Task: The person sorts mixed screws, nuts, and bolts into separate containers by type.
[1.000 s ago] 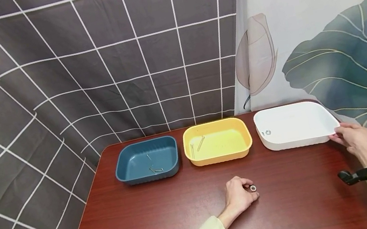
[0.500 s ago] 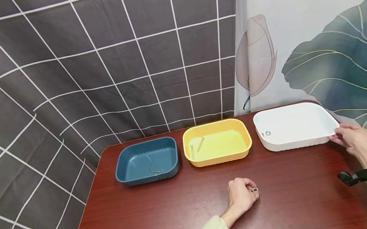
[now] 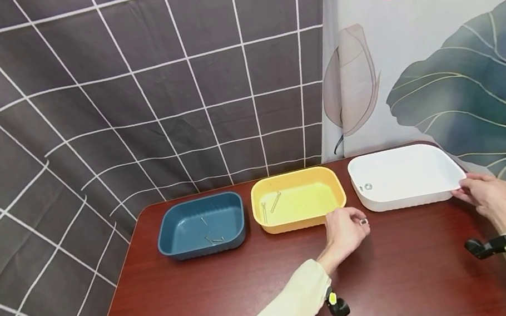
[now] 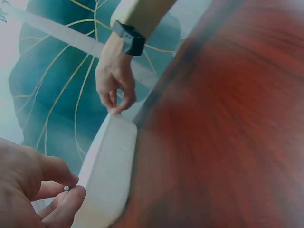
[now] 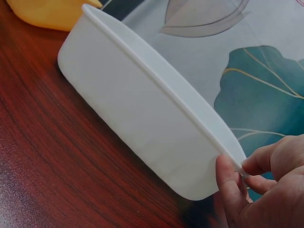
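Note:
In the head view my left hand pinches a small metal nut between thumb and fingers, over the table just in front of the yellow tray. The left wrist view shows the nut at the fingertips, close to the near end of the white tray. My right hand grips the front right corner of that white tray. Up close, the right wrist view has thumb and fingers pinching its rim. Inside the tray's left end lies a small nut-like metal piece.
A yellow tray in the middle holds a couple of thin screws or bolts. The blue tray to the left contains several small screws. All three trays stand along the back of the reddish-brown table, before hanging cloth.
My left hand has moved forward and to the right with the nut, from mid-table to near the trays. The right hand keeps its grip on the white tray.

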`<state>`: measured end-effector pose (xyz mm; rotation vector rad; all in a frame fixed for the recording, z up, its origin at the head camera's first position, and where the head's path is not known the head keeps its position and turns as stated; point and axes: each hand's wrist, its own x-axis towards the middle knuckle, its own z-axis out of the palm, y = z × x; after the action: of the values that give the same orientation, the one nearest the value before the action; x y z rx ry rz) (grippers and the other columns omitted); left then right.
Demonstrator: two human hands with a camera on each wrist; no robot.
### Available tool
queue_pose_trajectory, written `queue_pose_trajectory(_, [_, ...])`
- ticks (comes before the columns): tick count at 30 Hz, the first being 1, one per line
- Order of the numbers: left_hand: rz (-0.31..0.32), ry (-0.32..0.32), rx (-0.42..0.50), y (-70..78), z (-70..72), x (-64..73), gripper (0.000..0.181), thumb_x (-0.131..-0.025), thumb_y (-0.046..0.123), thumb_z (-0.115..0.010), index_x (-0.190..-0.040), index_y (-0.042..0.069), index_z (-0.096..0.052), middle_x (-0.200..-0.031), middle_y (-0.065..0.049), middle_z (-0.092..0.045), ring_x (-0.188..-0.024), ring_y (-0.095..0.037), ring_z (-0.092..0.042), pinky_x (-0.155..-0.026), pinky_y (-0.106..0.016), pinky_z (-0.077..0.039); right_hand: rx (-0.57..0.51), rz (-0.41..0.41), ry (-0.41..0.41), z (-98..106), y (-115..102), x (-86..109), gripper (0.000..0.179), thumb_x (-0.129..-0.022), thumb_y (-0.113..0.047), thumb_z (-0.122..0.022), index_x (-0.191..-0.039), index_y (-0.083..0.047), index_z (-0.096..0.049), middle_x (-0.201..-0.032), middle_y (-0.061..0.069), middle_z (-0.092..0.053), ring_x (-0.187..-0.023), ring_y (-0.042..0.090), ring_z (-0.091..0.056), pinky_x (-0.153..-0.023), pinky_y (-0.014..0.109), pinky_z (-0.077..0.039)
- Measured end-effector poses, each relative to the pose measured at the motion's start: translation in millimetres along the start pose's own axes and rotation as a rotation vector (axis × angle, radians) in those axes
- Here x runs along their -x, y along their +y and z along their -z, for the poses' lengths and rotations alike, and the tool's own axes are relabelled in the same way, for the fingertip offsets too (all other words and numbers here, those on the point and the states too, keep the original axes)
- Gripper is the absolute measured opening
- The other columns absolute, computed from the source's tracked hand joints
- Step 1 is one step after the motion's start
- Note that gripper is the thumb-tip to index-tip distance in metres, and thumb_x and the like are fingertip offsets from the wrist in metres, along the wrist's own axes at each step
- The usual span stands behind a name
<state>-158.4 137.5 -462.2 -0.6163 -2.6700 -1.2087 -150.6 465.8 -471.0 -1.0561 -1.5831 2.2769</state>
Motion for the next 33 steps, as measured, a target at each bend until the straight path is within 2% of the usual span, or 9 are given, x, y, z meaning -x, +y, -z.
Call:
queue_pose_trajectory(8, [0.035,-0.021,-0.084,33.7,-15.4,-39.3,0.007,-0.074,0.017,-0.082,-0.080,0.020,-0.080,-0.063,0.016,-0.060,-0.062,0.003,-0.051,-0.052,-0.007,-0.034,0.020,0.006,0.010,2,1,0.8,0.023,-0.094,0.005,-0.057,-0.110,-0.010,-0.052,-0.064,-0.001,-0.057,-0.053,0.015,-0.067,-0.059,0.029,-0.063])
queue_pose_trajectory(14, [0.112,-0.013,-0.114,47.2,-29.8,-59.0,0.006,-0.076,0.018,-0.081,-0.079,0.023,-0.079,-0.065,0.017,-0.059,-0.068,-0.003,-0.057,-0.054,-0.011,-0.039,0.028,0.017,-0.005,2,1,0.9,0.022,-0.094,0.005,-0.057,-0.111,-0.008,-0.050,-0.064,0.000,-0.058,-0.053,0.016,-0.067,-0.060,0.030,-0.063])
queue_pose_trajectory(20, [0.175,0.016,-0.090,49.1,-41.3,-68.4,0.007,-0.074,0.017,-0.082,-0.076,0.022,-0.077,-0.066,0.015,-0.060,-0.072,-0.009,-0.063,-0.060,-0.016,-0.047,0.042,0.023,0.005,0,2,0.9,0.021,-0.094,0.006,-0.056,-0.109,-0.008,-0.051,-0.065,-0.001,-0.058,-0.053,0.016,-0.068,-0.060,0.031,-0.063])
queue_pose_trajectory(27, [0.171,0.068,-0.061,45.8,-47.6,-74.9,0.007,-0.074,0.014,-0.081,-0.074,0.020,-0.077,-0.072,0.011,-0.063,-0.072,-0.011,-0.063,-0.059,-0.015,-0.048,0.069,0.031,0.016,-2,1,3.1,0.020,-0.095,0.003,-0.057,-0.111,-0.009,-0.052,-0.065,-0.002,-0.057,-0.054,0.015,-0.068,-0.061,0.030,-0.063])
queue_pose_trajectory(29, [0.177,0.082,-0.044,44.8,-48.8,-76.0,0.008,-0.074,0.014,-0.081,-0.080,0.019,-0.079,-0.076,0.009,-0.063,-0.076,-0.012,-0.063,-0.062,-0.016,-0.050,0.068,0.030,0.021,-2,1,3.5,0.020,-0.095,0.003,-0.057,-0.111,-0.009,-0.052,-0.065,-0.002,-0.057,-0.053,0.015,-0.068,-0.061,0.029,-0.063])
queue_pose_trajectory(33, [0.198,0.105,-0.007,42.6,-50.2,-74.9,0.025,-0.075,0.015,-0.081,-0.100,0.016,-0.081,-0.091,0.005,-0.061,-0.084,-0.016,-0.064,-0.070,-0.018,-0.052,0.063,0.019,0.036,-1,1,3.8,0.021,-0.095,0.003,-0.057,-0.112,-0.008,-0.052,-0.064,-0.002,-0.057,-0.053,0.015,-0.068,-0.060,0.029,-0.063])
